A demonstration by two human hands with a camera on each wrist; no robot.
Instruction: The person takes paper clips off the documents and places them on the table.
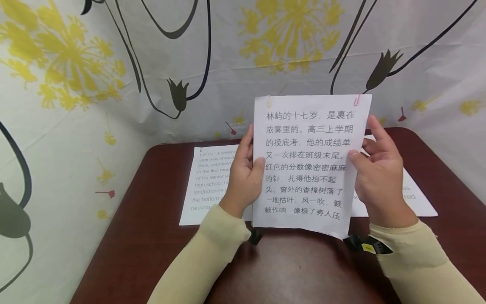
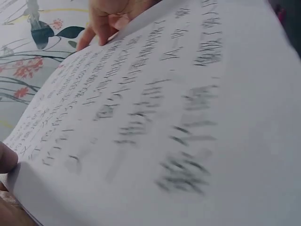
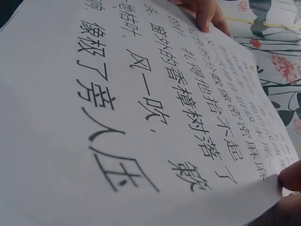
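Note:
Both hands hold up a sheet of paper printed with large Chinese text, seen nearly face-on in the head view. The left hand pinches its left edge, thumb on the front and fingers behind. On the opposite edge, the right hand grips in the same manner. A yellow paper clip sits at the top left corner and a pink paper clip at the top right. Both wrist views show the printed side of the paper at a slant; its lower edge bows slightly.
Behind the held paper, a sheet with English text lies on the dark red-brown table at left. More printed paper shows at right, partly covered. A white cloth with plant patterns hangs behind. Black wrist gear is by the right sleeve.

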